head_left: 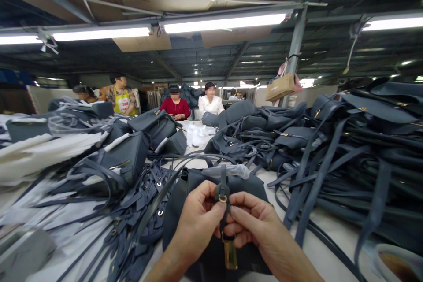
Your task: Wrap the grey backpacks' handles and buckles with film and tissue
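A dark blue-grey handbag [178,211] lies in front of me, its upper part toward the far side. Down its middle runs a narrow strap [223,180] with a gold ring, and a gold metal clasp piece [230,254] hangs below. My left hand [200,218] pinches the strap beside the ring from the left. From the right, my right hand [251,220] closes thumb and fingers on the same strap, just under the ring. Clear plastic wrap [228,171] covers the bag's handle. My hands hide part of the strap.
Loose straps with gold rings [145,202] lie heaped left of the bag. A tall pile of handbags [360,154] stands at right, near a cup [396,262]. White paper sheets [49,152] are stacked at left. Several people sit or stand across the table.
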Demonstrator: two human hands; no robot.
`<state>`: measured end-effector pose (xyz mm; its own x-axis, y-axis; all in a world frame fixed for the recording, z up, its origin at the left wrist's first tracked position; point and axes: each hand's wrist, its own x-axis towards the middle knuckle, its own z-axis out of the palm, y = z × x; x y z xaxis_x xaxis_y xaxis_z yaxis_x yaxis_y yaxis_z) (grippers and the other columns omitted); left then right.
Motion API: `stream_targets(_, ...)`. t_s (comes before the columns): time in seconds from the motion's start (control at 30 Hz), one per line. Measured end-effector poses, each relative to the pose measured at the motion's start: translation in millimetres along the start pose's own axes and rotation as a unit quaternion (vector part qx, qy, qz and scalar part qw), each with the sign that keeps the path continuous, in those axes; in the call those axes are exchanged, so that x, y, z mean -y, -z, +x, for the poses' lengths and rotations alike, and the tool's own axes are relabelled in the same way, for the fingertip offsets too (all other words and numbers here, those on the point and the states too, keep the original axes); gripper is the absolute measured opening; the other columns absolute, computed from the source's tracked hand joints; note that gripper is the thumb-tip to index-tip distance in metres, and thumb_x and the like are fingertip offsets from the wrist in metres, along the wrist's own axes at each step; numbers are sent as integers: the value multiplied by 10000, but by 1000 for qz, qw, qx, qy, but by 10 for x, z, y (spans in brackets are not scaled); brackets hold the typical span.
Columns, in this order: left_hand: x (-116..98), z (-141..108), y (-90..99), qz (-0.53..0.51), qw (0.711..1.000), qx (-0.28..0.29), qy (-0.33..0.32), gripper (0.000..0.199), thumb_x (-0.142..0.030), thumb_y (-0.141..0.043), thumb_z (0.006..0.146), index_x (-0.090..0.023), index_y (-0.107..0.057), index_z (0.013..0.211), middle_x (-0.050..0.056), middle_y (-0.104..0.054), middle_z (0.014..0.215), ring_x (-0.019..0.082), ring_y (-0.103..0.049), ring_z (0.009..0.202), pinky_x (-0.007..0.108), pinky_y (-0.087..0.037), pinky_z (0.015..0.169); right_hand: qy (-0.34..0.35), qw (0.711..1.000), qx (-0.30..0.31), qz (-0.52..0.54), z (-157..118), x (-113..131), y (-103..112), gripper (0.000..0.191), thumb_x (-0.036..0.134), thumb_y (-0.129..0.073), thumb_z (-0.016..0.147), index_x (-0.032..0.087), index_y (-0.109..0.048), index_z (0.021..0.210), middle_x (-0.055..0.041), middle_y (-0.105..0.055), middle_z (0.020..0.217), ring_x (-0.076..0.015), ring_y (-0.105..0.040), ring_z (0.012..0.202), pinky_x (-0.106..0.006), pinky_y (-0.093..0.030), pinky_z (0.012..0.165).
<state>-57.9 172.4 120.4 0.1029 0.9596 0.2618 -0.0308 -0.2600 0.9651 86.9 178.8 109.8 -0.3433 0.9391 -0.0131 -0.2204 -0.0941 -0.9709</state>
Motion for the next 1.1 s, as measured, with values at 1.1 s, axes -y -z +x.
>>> stream_targets(1.1,-234,-124,172,-94,995,-3,21,121,-256,-695,760,-164,-627,797,-19,-594,613,48,-438,436,145,-373,416,340,868,-133,-336,78,-249,69,149,209,-490,861,205,-633,820,13,-576,672,-126,-540,560,-220,-428,513)
